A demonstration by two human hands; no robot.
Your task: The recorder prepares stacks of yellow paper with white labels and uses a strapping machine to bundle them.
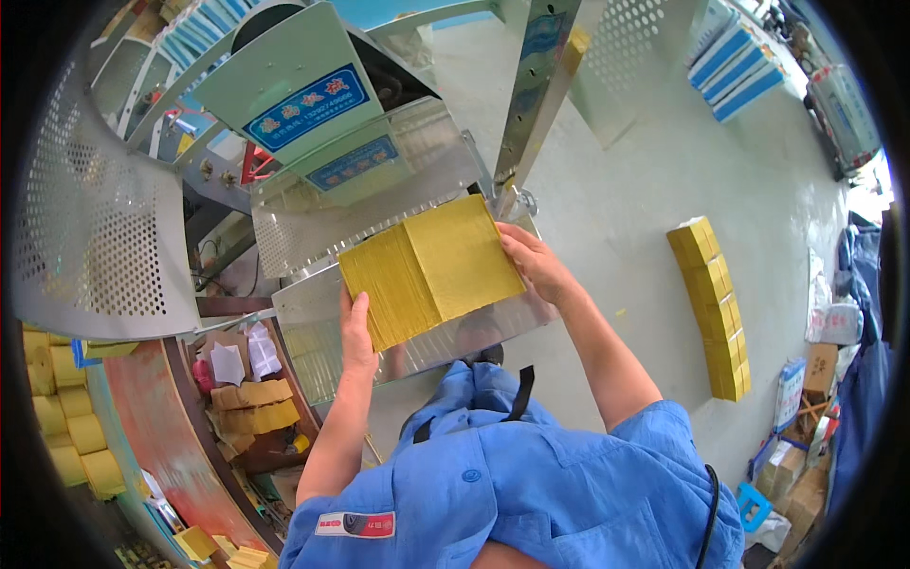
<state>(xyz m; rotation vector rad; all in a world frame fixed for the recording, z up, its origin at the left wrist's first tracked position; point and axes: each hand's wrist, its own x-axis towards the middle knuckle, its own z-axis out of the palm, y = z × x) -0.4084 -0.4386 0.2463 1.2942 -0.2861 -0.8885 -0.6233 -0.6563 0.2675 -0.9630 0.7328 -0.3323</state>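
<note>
Left hand (357,337) and right hand (538,264) clasp yellow stack (460,254) at opposite ends.

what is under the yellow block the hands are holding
A shiny metal plate shows past the near side of the yellow block, held between the left hand and right hand. The block's underside and whatever lies directly beneath are covered.

Floor (607,332): grey, smooth, brightly lit, faintly marked. Tabletop (156,417): reddish, surface worn, placed at lower left.

Yellow rolls (87,433) lie piled far left, blue-and-white packs (735,74) upper right.
</note>
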